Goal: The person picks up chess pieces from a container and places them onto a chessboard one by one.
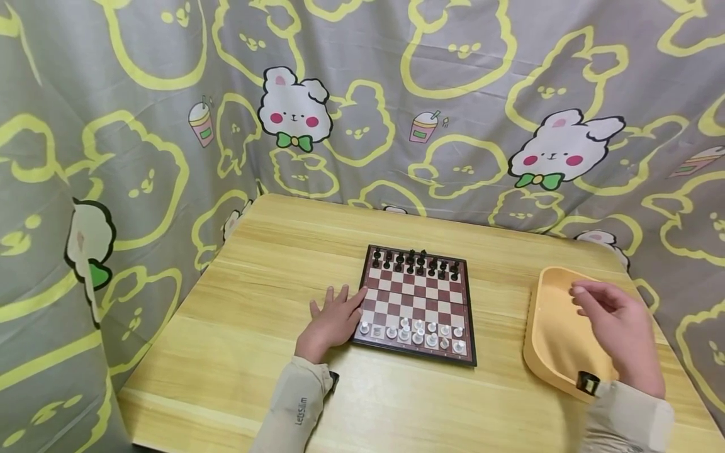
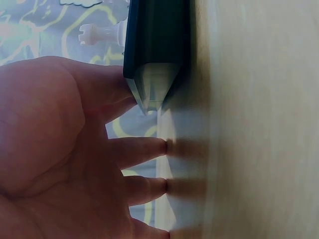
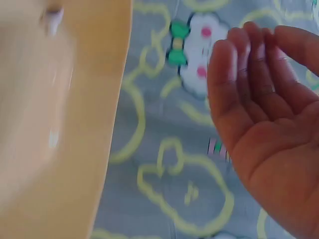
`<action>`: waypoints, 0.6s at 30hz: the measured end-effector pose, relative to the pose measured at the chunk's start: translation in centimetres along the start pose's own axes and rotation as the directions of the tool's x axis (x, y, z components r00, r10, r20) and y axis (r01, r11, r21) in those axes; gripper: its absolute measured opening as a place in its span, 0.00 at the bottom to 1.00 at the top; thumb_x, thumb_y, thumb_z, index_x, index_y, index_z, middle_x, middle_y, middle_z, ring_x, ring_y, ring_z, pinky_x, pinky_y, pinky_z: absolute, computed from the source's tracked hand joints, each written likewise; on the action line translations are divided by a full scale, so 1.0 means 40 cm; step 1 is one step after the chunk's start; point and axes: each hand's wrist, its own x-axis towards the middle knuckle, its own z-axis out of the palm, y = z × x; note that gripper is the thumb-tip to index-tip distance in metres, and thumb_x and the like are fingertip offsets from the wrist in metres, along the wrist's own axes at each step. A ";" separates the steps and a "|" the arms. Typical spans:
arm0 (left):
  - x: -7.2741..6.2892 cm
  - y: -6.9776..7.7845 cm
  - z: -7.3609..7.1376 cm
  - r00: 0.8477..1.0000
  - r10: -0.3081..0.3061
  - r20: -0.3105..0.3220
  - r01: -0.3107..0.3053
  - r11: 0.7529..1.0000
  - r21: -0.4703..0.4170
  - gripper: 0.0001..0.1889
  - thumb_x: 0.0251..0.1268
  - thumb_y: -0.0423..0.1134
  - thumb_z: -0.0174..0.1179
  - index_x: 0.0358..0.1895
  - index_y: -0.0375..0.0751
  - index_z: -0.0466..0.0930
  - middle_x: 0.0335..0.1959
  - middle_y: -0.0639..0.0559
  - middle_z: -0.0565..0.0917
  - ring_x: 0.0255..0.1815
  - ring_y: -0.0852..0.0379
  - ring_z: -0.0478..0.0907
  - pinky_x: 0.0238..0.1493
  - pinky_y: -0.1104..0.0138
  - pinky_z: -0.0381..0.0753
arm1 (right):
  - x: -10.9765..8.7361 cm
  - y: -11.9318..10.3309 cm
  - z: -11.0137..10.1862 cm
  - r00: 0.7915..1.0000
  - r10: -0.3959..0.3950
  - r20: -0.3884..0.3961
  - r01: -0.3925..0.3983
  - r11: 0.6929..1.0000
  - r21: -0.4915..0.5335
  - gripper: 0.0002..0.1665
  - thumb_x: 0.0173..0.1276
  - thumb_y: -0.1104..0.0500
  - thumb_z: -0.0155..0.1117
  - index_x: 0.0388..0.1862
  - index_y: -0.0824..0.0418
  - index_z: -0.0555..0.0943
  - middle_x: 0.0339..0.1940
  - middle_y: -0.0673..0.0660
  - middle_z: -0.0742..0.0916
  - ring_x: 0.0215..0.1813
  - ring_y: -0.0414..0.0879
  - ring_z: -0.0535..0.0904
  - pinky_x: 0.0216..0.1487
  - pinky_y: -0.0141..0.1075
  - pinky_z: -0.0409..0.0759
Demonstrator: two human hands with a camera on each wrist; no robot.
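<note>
A folding chessboard lies on the table with black pieces lined along its far side and white pieces along its near side. My left hand rests at the board's left edge, fingers spread. In the left wrist view its fingertips meet the tabletop, and a white rook stands beyond the dark board edge. Above the orange-yellow tray is my right hand, thumb close to the index finger and fingers gently bent. I see nothing held in it.
In the right wrist view a small blurred pale object lies in the tray. The wooden table is bounded behind and at the left by a grey patterned curtain. A black strap sits at the right cuff.
</note>
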 end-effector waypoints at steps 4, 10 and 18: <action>0.001 0.001 -0.002 1.000 0.000 0.000 0.000 1.000 -0.002 0.27 0.86 0.46 0.42 0.83 0.54 0.59 0.83 0.35 0.54 0.83 0.27 0.39 0.72 0.25 0.34 | 0.003 0.020 -0.045 0.993 0.073 0.096 -0.060 0.989 -0.136 0.15 0.80 0.52 0.60 0.57 0.59 0.83 0.39 0.34 0.86 0.36 0.26 0.82 0.35 0.24 0.82; 0.002 0.003 -0.003 1.000 0.005 -0.002 -0.005 1.000 0.000 0.27 0.86 0.46 0.42 0.83 0.54 0.58 0.83 0.35 0.54 0.83 0.27 0.40 0.72 0.25 0.34 | 0.063 0.012 -0.064 0.873 0.210 0.440 -0.035 0.927 -0.373 0.36 0.84 0.46 0.52 0.68 0.80 0.69 0.53 0.73 0.86 0.44 0.49 0.87 0.40 0.39 0.86; 0.000 0.003 0.002 1.000 -0.001 0.003 0.001 1.000 -0.010 0.27 0.86 0.46 0.42 0.83 0.54 0.59 0.83 0.35 0.54 0.83 0.28 0.39 0.72 0.26 0.33 | 0.149 0.030 -0.008 0.722 0.292 0.627 -0.014 0.913 -0.408 0.31 0.81 0.59 0.57 0.63 0.87 0.62 0.36 0.63 0.86 0.34 0.51 0.85 0.36 0.42 0.86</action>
